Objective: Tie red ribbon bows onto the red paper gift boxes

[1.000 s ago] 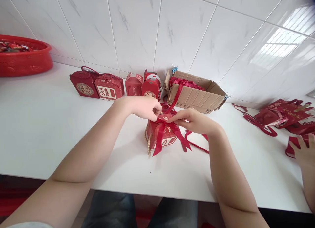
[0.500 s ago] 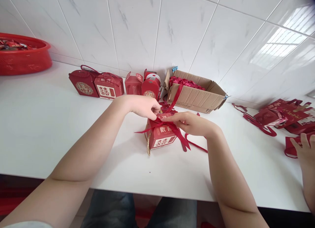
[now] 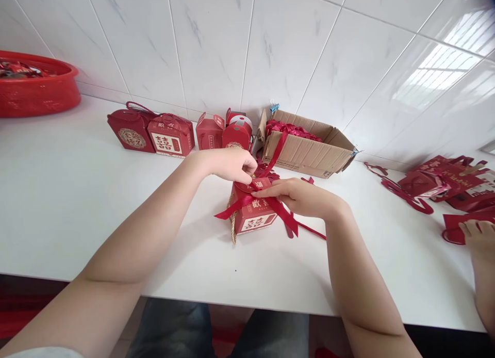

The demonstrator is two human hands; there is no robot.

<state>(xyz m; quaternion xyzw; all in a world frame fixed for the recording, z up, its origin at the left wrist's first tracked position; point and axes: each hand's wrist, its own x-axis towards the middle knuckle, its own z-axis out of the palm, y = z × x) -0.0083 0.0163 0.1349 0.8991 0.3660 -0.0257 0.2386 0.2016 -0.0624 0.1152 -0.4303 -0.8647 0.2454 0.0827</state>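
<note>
A small red gift box (image 3: 254,220) with gold characters stands on the white table (image 3: 77,203), a twisted rope handle hanging at its left side. A red ribbon (image 3: 286,221) is wrapped over its top, with tails falling left and right. My left hand (image 3: 232,164) pinches the ribbon at the box's top. My right hand (image 3: 299,195) rests on the box's top right, fingers pressed on the ribbon.
Several red gift boxes (image 3: 170,136) line the tiled wall. A cardboard box (image 3: 309,151) of red ribbons sits behind. A red basin (image 3: 34,90) is far left. Flat red boxes (image 3: 444,182) lie at right, where another person's hand (image 3: 477,234) touches one.
The ribbon's left tail swung from hanging down the box front out to the left. My left hand rose slightly at the top of the box. The other person's hand shifted on the flat red piece.
</note>
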